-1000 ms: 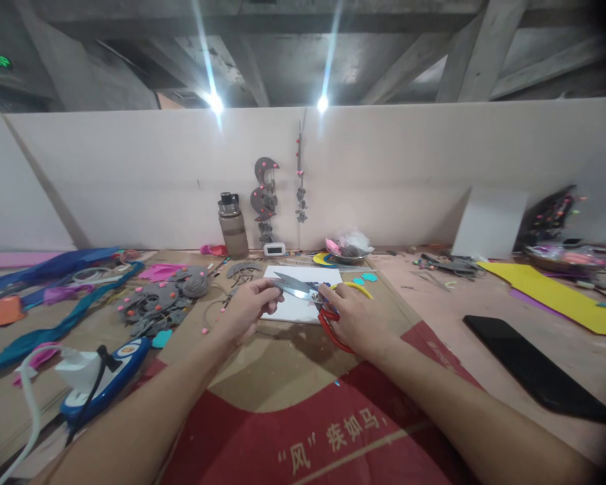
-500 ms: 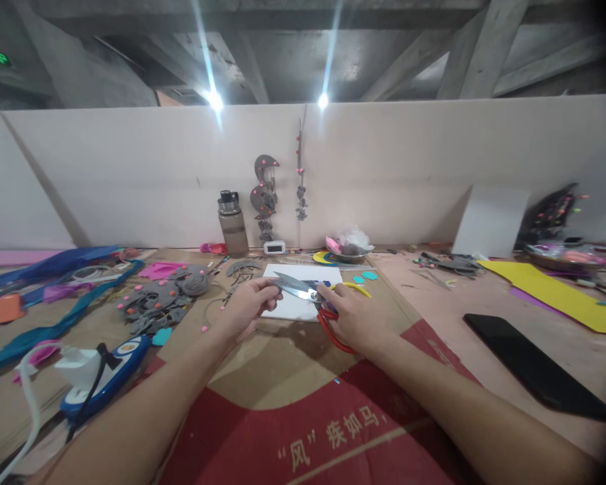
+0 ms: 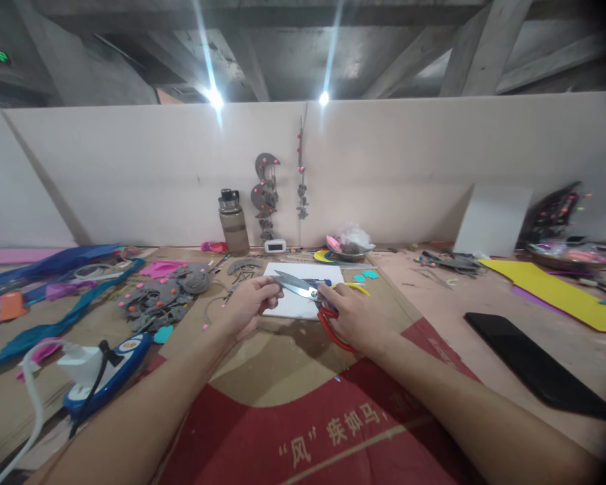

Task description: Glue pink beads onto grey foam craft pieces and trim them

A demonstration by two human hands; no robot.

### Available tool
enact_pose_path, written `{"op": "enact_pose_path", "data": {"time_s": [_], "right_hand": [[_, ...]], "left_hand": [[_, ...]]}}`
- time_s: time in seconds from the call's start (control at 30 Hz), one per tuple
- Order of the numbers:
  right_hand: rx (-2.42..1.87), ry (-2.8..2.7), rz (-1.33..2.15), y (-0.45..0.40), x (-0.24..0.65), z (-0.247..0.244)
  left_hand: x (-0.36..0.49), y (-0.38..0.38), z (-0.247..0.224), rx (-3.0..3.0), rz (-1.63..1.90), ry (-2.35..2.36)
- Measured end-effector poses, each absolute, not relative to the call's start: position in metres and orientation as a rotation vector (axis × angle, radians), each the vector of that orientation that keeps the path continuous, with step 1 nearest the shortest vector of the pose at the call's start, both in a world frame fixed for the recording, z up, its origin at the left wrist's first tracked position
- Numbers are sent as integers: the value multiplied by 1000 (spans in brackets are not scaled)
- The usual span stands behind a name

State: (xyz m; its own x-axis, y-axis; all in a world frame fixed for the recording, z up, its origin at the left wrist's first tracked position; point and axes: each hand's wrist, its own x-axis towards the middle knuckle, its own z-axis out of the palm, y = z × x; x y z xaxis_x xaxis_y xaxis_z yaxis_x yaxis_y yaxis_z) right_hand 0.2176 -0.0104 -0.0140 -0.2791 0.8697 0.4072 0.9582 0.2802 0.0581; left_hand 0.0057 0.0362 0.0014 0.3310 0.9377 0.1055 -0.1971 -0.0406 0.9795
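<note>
My right hand is wrapped around the handles of a pair of scissors, one red and one yellow. The blades point left, parted a little, towards the fingers of my left hand. My left fingers are pinched together beside the blade tips; what they hold, if anything, is too small or hidden to make out. Below and behind the blades lies a white board with a dark blue pen-like item on it, partly covered by my right hand.
Grey felt-like pieces with pink balls and a blue power strip lie left. A bottle, a small white clock and a bowl stand at the back. A black phone and yellow sheet lie right.
The view has shifted very slightly. Both hands and the scissors keep almost the same pose, with the blades still beside my left fingers.
</note>
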Motion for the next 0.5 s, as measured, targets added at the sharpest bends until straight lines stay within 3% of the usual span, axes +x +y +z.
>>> {"op": "enact_pose_path", "data": {"time_s": [0.5], "right_hand": [[-1535, -2034, -145, -2, 219, -26]], "left_hand": [[4, 35, 6, 1155, 1161, 734]]}}
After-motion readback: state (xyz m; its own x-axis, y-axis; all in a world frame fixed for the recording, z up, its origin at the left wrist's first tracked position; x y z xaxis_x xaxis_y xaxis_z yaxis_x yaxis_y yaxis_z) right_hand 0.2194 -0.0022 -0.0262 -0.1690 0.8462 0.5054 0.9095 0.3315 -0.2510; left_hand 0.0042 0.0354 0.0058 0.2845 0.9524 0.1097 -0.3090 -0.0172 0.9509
